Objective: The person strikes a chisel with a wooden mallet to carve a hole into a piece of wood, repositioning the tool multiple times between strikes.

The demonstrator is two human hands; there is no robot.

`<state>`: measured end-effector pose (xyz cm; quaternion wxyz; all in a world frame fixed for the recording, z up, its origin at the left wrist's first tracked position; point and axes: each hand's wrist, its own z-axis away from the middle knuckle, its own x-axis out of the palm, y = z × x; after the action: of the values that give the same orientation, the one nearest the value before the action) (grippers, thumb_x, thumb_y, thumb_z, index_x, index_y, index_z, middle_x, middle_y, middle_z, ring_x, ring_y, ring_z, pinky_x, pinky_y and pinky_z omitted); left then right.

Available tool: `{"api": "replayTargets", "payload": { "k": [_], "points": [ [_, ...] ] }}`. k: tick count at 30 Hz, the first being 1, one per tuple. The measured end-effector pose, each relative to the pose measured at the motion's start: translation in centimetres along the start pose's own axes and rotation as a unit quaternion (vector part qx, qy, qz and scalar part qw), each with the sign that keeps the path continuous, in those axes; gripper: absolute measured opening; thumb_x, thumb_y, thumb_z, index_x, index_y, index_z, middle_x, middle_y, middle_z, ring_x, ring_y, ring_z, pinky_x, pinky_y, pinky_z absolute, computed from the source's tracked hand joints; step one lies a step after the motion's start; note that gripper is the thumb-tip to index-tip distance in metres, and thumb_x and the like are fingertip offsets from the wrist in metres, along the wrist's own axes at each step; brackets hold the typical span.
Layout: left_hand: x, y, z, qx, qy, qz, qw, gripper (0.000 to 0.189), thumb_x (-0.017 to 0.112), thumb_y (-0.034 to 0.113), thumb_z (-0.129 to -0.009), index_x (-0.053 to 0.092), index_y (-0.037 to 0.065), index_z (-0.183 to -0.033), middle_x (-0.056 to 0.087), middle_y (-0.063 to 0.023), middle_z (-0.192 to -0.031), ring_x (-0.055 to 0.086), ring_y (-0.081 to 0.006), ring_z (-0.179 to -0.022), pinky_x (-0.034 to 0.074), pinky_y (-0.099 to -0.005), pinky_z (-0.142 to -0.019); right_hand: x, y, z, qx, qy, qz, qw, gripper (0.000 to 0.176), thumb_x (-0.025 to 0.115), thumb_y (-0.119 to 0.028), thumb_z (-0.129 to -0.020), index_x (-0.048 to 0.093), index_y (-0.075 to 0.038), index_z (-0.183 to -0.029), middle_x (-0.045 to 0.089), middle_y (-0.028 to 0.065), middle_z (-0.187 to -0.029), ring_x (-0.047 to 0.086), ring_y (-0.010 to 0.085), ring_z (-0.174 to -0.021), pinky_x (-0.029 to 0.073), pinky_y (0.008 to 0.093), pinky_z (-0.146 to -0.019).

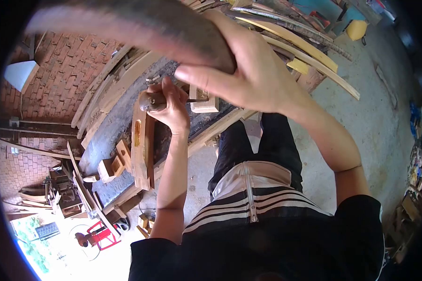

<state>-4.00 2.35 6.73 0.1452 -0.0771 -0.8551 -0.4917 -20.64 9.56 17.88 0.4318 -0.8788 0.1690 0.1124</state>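
My left hand (174,112) is closed around a chisel (153,101), whose rounded wooden handle end points toward the camera. The chisel's blade reaches over to a pale wooden block (205,107) lying on the bench. High in front, close to the camera, my right hand (262,70) grips the end of a thick, dark wooden club (173,35), blurred along its far part. Its thumb lies along the club's underside; the other fingers are mostly hidden. Below my left hand lies a mortised wooden beam (140,145) with a slot cut in its top.
Small notched wooden blocks (109,169) sit on the dark workbench (109,136). Long curved boards (314,58) are stacked along the far side, others (98,93) at the left. A red stool (105,238) stands lower left. Concrete floor (351,122) stretches to the right.
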Motion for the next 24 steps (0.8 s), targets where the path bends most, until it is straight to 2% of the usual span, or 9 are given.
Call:
{"api": "replayTargets", "payload": {
  "k": [2,4,7,9,12,13,14,19,24],
  "points": [
    [-0.9,-2.3,0.0,0.138,0.007,-0.069,0.988,0.015,0.071,0.001,-0.086,0.059,-0.001,-0.095,0.066,-0.0091,-0.087,0.063,-0.0143,-0.075,0.052,-0.0297,-0.071,0.2,-0.3,0.4,-0.064,-0.024,0.151,0.986,0.044,0.072,-0.038,-0.085,0.059,-0.002,-0.106,0.067,0.0154,-0.067,0.068,0.0321,-0.058,0.054,0.0433,-0.057],
    [-1.5,-3.1,0.4,0.115,0.034,-0.152,0.981,0.028,0.069,-0.002,-0.085,0.059,-0.003,-0.112,0.065,-0.0125,-0.11,0.063,-0.0174,-0.093,0.047,-0.0315,-0.093,0.7,0.6,2.1,-0.031,-0.081,0.225,0.97,0.044,0.073,-0.037,-0.083,0.057,-0.003,-0.107,0.065,0.0151,-0.063,0.068,0.0344,-0.059,0.054,0.0453,-0.057],
    [0.6,-0.6,-0.7,-0.047,0.09,0.07,0.992,0.023,0.064,-0.002,-0.088,0.057,-0.003,-0.111,0.065,-0.0126,-0.102,0.063,-0.0153,-0.076,0.053,-0.0275,-0.059,0.4,2.5,2.6,-0.041,-0.081,0.266,0.96,0.045,0.074,-0.039,-0.083,0.056,-0.003,-0.105,0.063,0.0136,-0.06,0.065,0.0343,-0.055,0.052,0.0431,-0.054],
    [0.3,-0.1,-0.9,0.018,0.026,0.012,0.999,0.004,0.057,-0.003,-0.093,0.055,0.001,-0.093,0.054,-0.0011,-0.061,0.042,-0.0042,-0.043,0.027,-0.0242,-0.036,0.1,0.4,2.2,-0.019,-0.074,0.2,0.977,0.046,0.076,-0.036,-0.083,0.056,-0.002,-0.106,0.064,0.0174,-0.07,0.066,0.0368,-0.063,0.052,0.0438,-0.059],
    [-0.6,-4.2,-0.9,0.069,0.158,-0.011,0.985,0.027,0.077,0.011,-0.081,0.059,-0.001,-0.097,0.067,-0.0089,-0.088,0.063,-0.0198,-0.074,0.054,-0.0386,-0.073,-0.2,-2.0,1.7,-0.005,-0.052,0.128,0.99,0.048,0.078,-0.033,-0.081,0.056,-0.001,-0.109,0.065,0.0212,-0.082,0.067,0.0388,-0.072,0.052,0.0431,-0.064],
    [-2.0,-4.8,-0.7,0.033,0.014,-0.082,0.996,0.045,0.085,0.017,-0.072,0.06,-0.002,-0.105,0.067,-0.0111,-0.103,0.064,-0.0244,-0.094,0.048,-0.0427,-0.096,-0.3,-2.1,1.7,0.044,-0.115,0.183,0.975,0.049,0.078,-0.033,-0.081,0.056,0.0,-0.11,0.065,0.0209,-0.083,0.067,0.0385,-0.074,0.052,0.0429,-0.065],
    [-3.3,-6.5,-1.1,0.133,-0.078,-0.176,0.972,0.049,0.084,0.015,-0.072,0.058,-0.001,-0.11,0.068,-0.0105,-0.102,0.065,-0.0222,-0.093,0.049,-0.042,-0.095,-0.4,-2.2,1.7,0.092,-0.177,0.236,0.951,0.049,0.078,-0.033,-0.081,0.055,0.0,-0.11,0.066,0.0206,-0.085,0.067,0.0381,-0.076,0.053,0.0427,-0.066],
    [-1.7,-6.1,-0.5,-0.003,0.053,-0.05,0.997,0.047,0.083,0.008,-0.072,0.058,-0.002,-0.11,0.069,-0.0089,-0.098,0.065,-0.0179,-0.087,0.053,-0.036,-0.084,-0.3,-0.1,1.7,-0.051,-0.064,0.244,0.966,0.04,0.073,-0.038,-0.084,0.058,-0.005,-0.098,0.061,0.0129,-0.056,0.065,0.0321,-0.052,0.052,0.0432,-0.051],
    [0.2,-2.5,0.7,-0.007,-0.039,-0.034,0.999,0.031,0.078,0.004,-0.074,0.061,-0.004,-0.099,0.069,-0.0079,-0.095,0.062,-0.0143,-0.087,0.051,-0.033,-0.083,-0.8,-1.3,1.9,-0.057,-0.029,0.198,0.978,0.039,0.074,-0.036,-0.083,0.059,-0.004,-0.096,0.06,0.0122,-0.056,0.065,0.0321,-0.053,0.052,0.043,-0.052]
  ]
}}
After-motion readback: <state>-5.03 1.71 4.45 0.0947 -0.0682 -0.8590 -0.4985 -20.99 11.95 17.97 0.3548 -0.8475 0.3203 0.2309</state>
